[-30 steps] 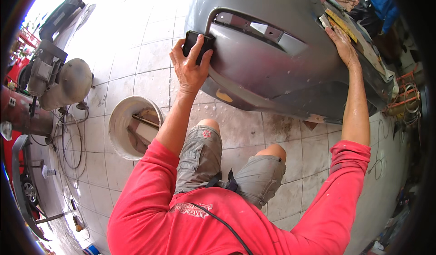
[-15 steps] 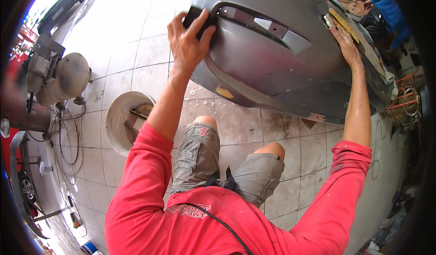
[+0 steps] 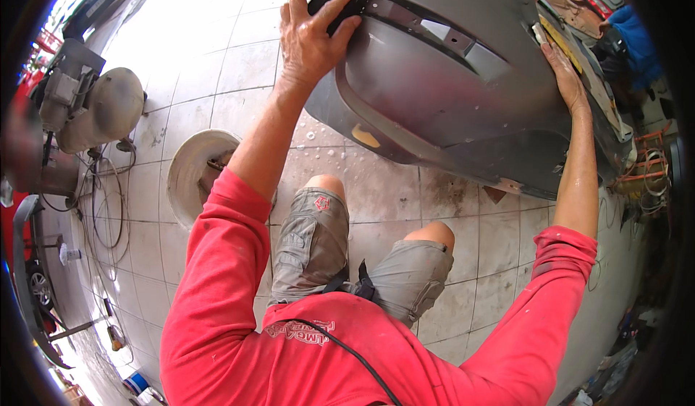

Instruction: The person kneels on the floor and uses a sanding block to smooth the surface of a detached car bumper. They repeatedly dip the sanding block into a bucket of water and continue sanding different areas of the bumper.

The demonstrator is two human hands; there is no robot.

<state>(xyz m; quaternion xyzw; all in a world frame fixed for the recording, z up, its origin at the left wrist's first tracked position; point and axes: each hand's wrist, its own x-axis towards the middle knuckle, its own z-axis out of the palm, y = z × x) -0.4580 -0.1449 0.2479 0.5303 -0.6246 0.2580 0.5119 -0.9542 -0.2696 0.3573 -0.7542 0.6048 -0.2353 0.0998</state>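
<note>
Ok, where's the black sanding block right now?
In the head view, the black sanding block sits at top centre-left, pressed under the left hand against the upper left end of the grey bumper, above the white bucket.

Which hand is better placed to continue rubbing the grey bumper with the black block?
Left. The left hand already grips the black sanding block against the grey bumper; the right hand only rests flat on it, empty.

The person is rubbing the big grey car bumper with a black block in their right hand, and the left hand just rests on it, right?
Not quite: the head view shows the black sanding block in the left hand. The right hand just rests flat on the grey car bumper.
</note>
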